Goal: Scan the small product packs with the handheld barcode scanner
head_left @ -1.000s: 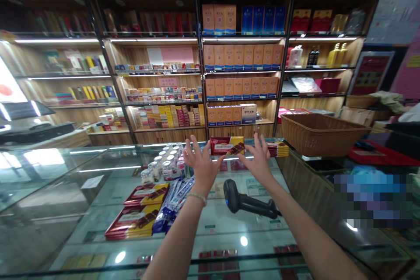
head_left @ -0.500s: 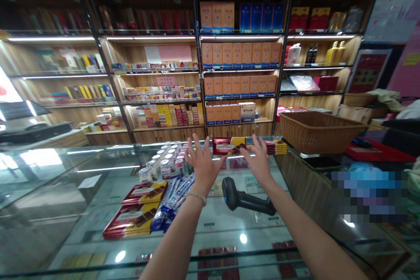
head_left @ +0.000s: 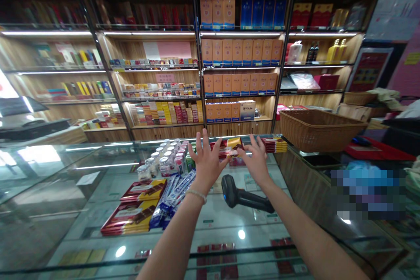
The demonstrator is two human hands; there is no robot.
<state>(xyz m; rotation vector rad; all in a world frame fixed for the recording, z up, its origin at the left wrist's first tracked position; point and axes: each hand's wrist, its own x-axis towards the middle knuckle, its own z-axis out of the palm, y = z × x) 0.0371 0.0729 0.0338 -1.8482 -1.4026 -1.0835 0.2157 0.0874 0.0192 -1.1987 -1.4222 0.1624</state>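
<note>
Looking through the head camera, my only view, I have a red-and-yellow chocolate bar between my two hands, towards the far edge of the glass desk. Its left end is partly hidden behind the left hand, whose fingers are spread wide, thumb pointing in towards the bar's lower edge. The right hand has its thumb and forefinger bent in at the other end — I can't make out whether they pinch the bar or merely touch it, nor whether it rests on the glass.

A small stack of like bars lies just beyond the right hand. Under my wrists sits the black scanner, handle towards the right forearm; blue packets, more chocolate bars and the small jars are over on the left. The wicker basket stands at the right.

I'd judge the step in hand to be handling and positioning this one bar. As I see it, the next move calls for steady, light control from both ends — keeping the bar level and the forearms clear of the scanner.
</note>
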